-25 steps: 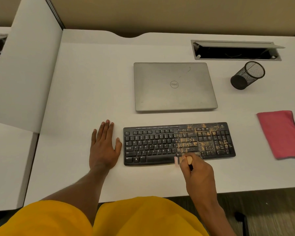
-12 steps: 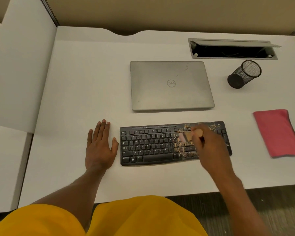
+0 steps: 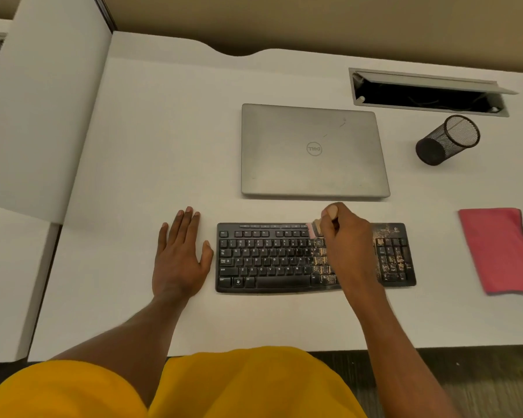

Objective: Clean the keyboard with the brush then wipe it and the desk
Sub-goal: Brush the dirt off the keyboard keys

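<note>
One dusty keyboard [image 3: 269, 257], right hand [image 3: 346, 236] gripping brush [image 3: 314, 230] at its top row, left hand [image 3: 180, 257] flat on desk [image 3: 133, 146]

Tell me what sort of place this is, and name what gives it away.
Most likely an office workstation or cubicle: a white desk with a divider panel along its left side, a flip-lid cable hatch set into the desktop, and a closed laptop beside a mesh pen cup.
</note>
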Available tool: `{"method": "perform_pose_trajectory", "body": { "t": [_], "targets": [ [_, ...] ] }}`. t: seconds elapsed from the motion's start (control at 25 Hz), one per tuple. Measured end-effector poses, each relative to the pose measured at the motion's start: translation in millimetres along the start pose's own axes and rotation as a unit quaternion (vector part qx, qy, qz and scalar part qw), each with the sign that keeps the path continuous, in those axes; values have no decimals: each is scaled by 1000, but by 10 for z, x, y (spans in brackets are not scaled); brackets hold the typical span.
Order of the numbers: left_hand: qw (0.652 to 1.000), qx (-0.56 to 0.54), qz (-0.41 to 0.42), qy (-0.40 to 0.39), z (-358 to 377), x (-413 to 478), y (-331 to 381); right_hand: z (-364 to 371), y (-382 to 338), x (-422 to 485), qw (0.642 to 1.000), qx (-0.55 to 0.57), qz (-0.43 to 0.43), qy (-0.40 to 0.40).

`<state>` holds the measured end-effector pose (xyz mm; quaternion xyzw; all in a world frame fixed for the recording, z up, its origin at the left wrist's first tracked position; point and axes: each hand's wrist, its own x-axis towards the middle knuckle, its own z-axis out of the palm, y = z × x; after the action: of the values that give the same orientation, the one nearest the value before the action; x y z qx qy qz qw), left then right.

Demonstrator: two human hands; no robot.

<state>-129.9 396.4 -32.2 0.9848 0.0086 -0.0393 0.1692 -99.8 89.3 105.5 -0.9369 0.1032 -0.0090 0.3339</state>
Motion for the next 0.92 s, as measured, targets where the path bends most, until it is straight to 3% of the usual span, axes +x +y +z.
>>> {"method": "perform_pose_trajectory", "body": {
  "t": [0.12,0.28,0.56,0.68,0.76,0.92],
  "targets": [
    [1000,-2,-1,0,-2,-4,3,-60,15,-26,1000,-23,18,-3],
    [1000,-3,-2,-1,-9,-2,9,-84,-68,9,999,-4,-12,48],
    [1000,-2,0,3,-8,-3,-7,-148,-84,18,996,61,17,-58],
    [1000,-6,-1,-1,-3,-1,1,-305,-62,78,999,6,19,-39],
    [1000,-6,-1,0,-3,-4,13,-359,-66,107,999,27,14,-35],
    [1000,-5,-2,-1,-10,-4,10,-302,-117,117,991,64,-11,-115]
  ]
}}
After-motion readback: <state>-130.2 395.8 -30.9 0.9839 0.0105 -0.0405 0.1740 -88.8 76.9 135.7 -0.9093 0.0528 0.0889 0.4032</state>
